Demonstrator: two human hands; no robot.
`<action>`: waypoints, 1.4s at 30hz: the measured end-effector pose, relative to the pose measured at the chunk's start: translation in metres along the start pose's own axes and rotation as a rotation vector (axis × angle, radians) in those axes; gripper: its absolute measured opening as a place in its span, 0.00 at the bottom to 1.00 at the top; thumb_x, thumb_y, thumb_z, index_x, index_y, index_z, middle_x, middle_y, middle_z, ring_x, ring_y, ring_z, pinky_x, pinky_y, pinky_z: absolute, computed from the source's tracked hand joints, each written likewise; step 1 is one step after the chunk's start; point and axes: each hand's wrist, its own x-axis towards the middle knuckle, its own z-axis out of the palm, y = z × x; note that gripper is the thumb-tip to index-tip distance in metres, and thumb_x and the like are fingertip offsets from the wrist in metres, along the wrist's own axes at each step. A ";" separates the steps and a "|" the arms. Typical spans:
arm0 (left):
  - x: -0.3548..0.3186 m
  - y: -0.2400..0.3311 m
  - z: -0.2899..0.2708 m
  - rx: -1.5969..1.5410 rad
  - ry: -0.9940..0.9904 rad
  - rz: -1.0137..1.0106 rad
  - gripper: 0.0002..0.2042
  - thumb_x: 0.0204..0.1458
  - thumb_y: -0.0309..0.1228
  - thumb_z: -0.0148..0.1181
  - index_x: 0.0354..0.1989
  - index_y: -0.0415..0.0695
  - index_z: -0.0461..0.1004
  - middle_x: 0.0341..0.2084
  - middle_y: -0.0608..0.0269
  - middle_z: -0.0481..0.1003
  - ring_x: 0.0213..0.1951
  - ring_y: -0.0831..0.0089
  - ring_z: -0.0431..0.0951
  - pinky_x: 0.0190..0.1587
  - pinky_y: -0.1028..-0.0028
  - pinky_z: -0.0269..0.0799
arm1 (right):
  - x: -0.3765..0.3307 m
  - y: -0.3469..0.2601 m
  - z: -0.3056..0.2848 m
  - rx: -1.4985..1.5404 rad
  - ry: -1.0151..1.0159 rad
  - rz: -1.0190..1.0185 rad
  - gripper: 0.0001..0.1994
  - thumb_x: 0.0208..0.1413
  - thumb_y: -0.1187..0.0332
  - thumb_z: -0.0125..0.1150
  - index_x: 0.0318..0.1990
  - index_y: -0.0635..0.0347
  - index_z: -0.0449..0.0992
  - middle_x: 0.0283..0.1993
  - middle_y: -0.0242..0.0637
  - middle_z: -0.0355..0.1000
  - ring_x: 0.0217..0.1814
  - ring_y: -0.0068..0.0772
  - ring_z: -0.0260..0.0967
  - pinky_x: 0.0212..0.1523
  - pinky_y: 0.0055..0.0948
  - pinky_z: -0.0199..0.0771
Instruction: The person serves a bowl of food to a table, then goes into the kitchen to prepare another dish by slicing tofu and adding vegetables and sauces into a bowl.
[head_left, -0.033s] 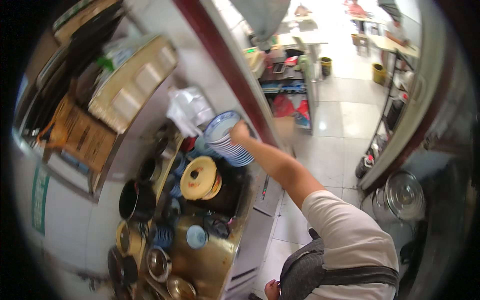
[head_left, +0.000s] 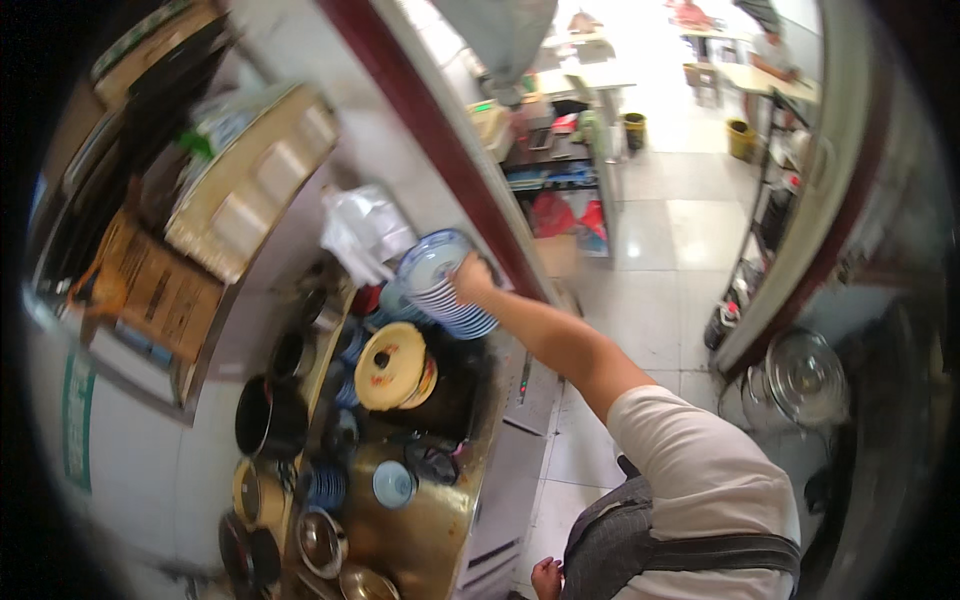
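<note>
Across the counter's far end, my right hand point(head_left: 472, 278) grips the rim of the top bowl point(head_left: 432, 260) of a tall stack of white bowls with blue patterns. The stack point(head_left: 465, 315) leans beside the dark red door frame. At the lower edge, partly cut off beside my dark apron point(head_left: 615, 535), my left hand point(head_left: 547, 577) has its fingers curled. What they hold, if anything, is hidden. Nearest the stack stands a yellow lidded pot point(head_left: 392, 368) with a black knob. A white plastic bag point(head_left: 362, 232) hangs behind the bowls.
A light blue cup point(head_left: 395, 484) stands on the metal counter point(head_left: 425, 530). Dark pots point(head_left: 270, 415), a steel bowl point(head_left: 322, 540) and small stacked blue bowls point(head_left: 325, 487) line the left side. Above hangs a shelf with cardboard boxes point(head_left: 160, 290). Through the doorway are tables and people.
The view has shifted slightly, so most things lie a little to the left. My right hand stays at the top bowl's rim; my left hand is nearly unchanged.
</note>
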 end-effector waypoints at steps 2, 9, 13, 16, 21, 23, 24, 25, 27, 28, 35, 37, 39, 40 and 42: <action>0.047 0.012 0.005 -0.158 -0.020 0.020 0.13 0.50 0.24 0.53 0.43 0.30 0.67 0.30 0.51 0.75 0.27 0.67 0.79 0.28 0.72 0.77 | -0.038 0.052 -0.037 0.319 -0.275 -0.140 0.16 0.53 0.60 0.58 0.38 0.66 0.65 0.22 0.45 0.72 0.18 0.38 0.73 0.24 0.34 0.76; 0.135 0.121 0.033 0.113 -0.657 -0.033 0.14 0.51 0.27 0.52 0.44 0.32 0.69 0.32 0.54 0.75 0.29 0.69 0.78 0.31 0.75 0.76 | -0.407 0.469 -0.124 -0.259 -0.516 0.516 0.17 0.50 0.59 0.54 0.43 0.60 0.74 0.40 0.52 0.74 0.42 0.50 0.72 0.42 0.43 0.71; 0.136 0.169 0.092 0.496 -0.854 0.076 0.14 0.52 0.31 0.52 0.44 0.35 0.71 0.32 0.56 0.76 0.29 0.71 0.78 0.32 0.75 0.75 | -0.697 0.589 -0.238 -0.388 -0.248 1.093 0.17 0.46 0.57 0.56 0.33 0.64 0.78 0.34 0.51 0.75 0.40 0.46 0.73 0.36 0.41 0.73; 0.104 0.201 0.184 0.763 -1.014 0.344 0.13 0.52 0.32 0.51 0.42 0.37 0.72 0.28 0.57 0.77 0.28 0.72 0.78 0.32 0.72 0.74 | -0.839 0.601 -0.284 -0.075 0.270 1.620 0.13 0.47 0.59 0.61 0.33 0.61 0.77 0.36 0.44 0.75 0.35 0.35 0.72 0.24 0.39 0.74; -0.033 0.186 0.357 0.894 -1.440 0.633 0.11 0.52 0.32 0.54 0.39 0.39 0.73 0.27 0.57 0.77 0.26 0.73 0.77 0.31 0.73 0.73 | -1.012 0.579 -0.254 0.681 0.863 1.639 0.18 0.48 0.55 0.61 0.43 0.55 0.72 0.38 0.36 0.71 0.35 0.37 0.70 0.30 0.41 0.73; -0.098 0.148 0.429 0.791 -1.758 0.652 0.09 0.52 0.32 0.55 0.38 0.40 0.72 0.25 0.59 0.76 0.27 0.74 0.78 0.28 0.74 0.72 | -1.061 0.590 -0.192 0.983 1.204 0.994 0.22 0.49 0.52 0.60 0.47 0.54 0.69 0.38 0.34 0.69 0.36 0.37 0.69 0.33 0.41 0.73; -0.095 0.164 0.425 0.778 -1.738 0.628 0.09 0.53 0.31 0.55 0.39 0.40 0.72 0.26 0.61 0.76 0.27 0.75 0.78 0.29 0.75 0.72 | -0.945 0.524 -0.249 1.003 0.978 1.397 0.19 0.49 0.51 0.60 0.43 0.53 0.73 0.39 0.35 0.69 0.37 0.34 0.68 0.33 0.41 0.74; -0.142 0.163 0.443 0.899 -1.772 0.641 0.09 0.53 0.31 0.55 0.40 0.40 0.72 0.27 0.61 0.77 0.28 0.75 0.78 0.31 0.74 0.73 | -0.931 0.504 -0.274 1.225 0.720 1.398 0.17 0.49 0.50 0.61 0.40 0.51 0.75 0.41 0.32 0.69 0.38 0.33 0.68 0.34 0.39 0.74; -0.265 0.135 0.487 1.085 -2.003 0.770 0.09 0.53 0.30 0.54 0.41 0.40 0.72 0.30 0.60 0.77 0.30 0.73 0.78 0.34 0.72 0.73 | -1.005 0.577 -0.197 0.524 0.647 1.188 0.17 0.48 0.54 0.60 0.41 0.53 0.77 0.40 0.35 0.74 0.38 0.34 0.70 0.39 0.37 0.73; -0.306 0.128 0.499 1.169 -2.068 0.899 0.09 0.53 0.29 0.54 0.41 0.40 0.72 0.31 0.59 0.77 0.31 0.72 0.78 0.36 0.72 0.74 | -1.007 0.586 -0.197 0.499 0.594 1.277 0.17 0.48 0.56 0.60 0.41 0.54 0.78 0.39 0.37 0.75 0.38 0.34 0.71 0.42 0.36 0.73; -0.402 0.075 0.518 1.350 -2.413 1.456 0.11 0.54 0.32 0.53 0.43 0.41 0.73 0.32 0.56 0.77 0.35 0.68 0.78 0.38 0.69 0.73 | -1.041 0.481 -0.276 1.217 1.922 0.996 0.39 0.50 0.74 0.57 0.67 0.41 0.45 0.38 0.43 0.73 0.33 0.36 0.73 0.26 0.33 0.76; -0.427 0.065 0.526 1.253 -2.535 1.645 0.12 0.56 0.33 0.51 0.44 0.40 0.72 0.30 0.57 0.77 0.32 0.71 0.77 0.37 0.71 0.72 | -1.055 0.437 -0.358 0.974 1.957 0.993 0.43 0.49 0.76 0.55 0.69 0.42 0.38 0.36 0.43 0.72 0.28 0.31 0.70 0.27 0.30 0.74; -0.449 0.045 0.536 1.191 -2.720 1.685 0.13 0.56 0.33 0.51 0.44 0.39 0.72 0.30 0.58 0.76 0.32 0.72 0.76 0.37 0.71 0.72 | -1.060 0.411 -0.419 0.632 1.902 0.890 0.39 0.51 0.74 0.55 0.69 0.48 0.42 0.35 0.37 0.70 0.30 0.25 0.69 0.32 0.24 0.73; -0.462 0.039 0.542 1.151 -2.798 1.703 0.13 0.57 0.33 0.51 0.44 0.38 0.72 0.30 0.58 0.76 0.31 0.73 0.76 0.36 0.72 0.72 | -1.054 0.400 -0.454 0.625 1.934 0.739 0.35 0.53 0.73 0.55 0.67 0.50 0.47 0.36 0.35 0.69 0.34 0.24 0.68 0.35 0.24 0.72; -0.495 0.040 0.552 1.403 -2.837 1.451 0.11 0.56 0.33 0.52 0.41 0.39 0.73 0.30 0.59 0.76 0.32 0.71 0.77 0.37 0.71 0.72 | -1.031 0.379 -0.495 0.582 1.979 0.598 0.27 0.56 0.72 0.54 0.64 0.54 0.56 0.38 0.33 0.69 0.39 0.23 0.68 0.40 0.24 0.72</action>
